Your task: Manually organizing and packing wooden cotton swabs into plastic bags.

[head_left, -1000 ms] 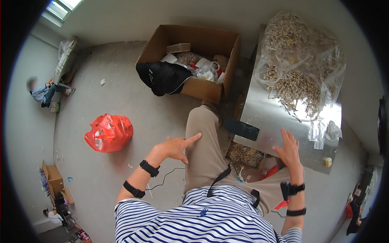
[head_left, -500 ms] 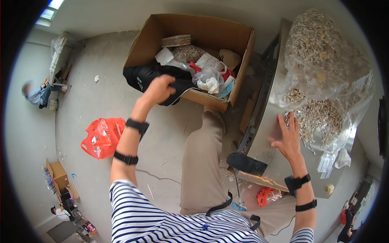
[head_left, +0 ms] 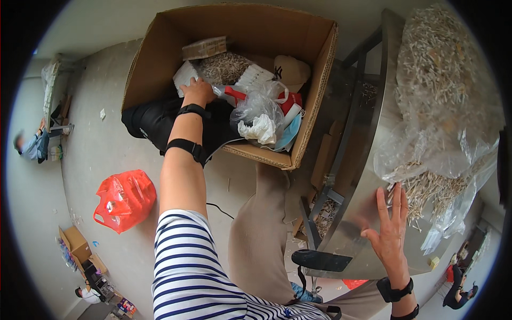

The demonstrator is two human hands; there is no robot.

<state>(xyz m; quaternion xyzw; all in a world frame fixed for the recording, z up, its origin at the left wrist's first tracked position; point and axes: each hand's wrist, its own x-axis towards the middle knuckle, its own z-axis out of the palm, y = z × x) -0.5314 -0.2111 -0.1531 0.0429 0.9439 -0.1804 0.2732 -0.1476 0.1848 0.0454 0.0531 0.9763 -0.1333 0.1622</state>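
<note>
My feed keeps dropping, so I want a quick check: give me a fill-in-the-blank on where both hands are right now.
1. The left hand reaches into the ____ box.
2. The right hand lies flat, fingers spread, on the ____ table.
3. On the floor left of the person lies a ____ plastic bag.

Missing words: cardboard; metal; red

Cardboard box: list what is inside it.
The cardboard box holds a black bag, a clear plastic bag, a beige cap and white packets. The left hand reaches in. Anything beneath is covered.
</note>
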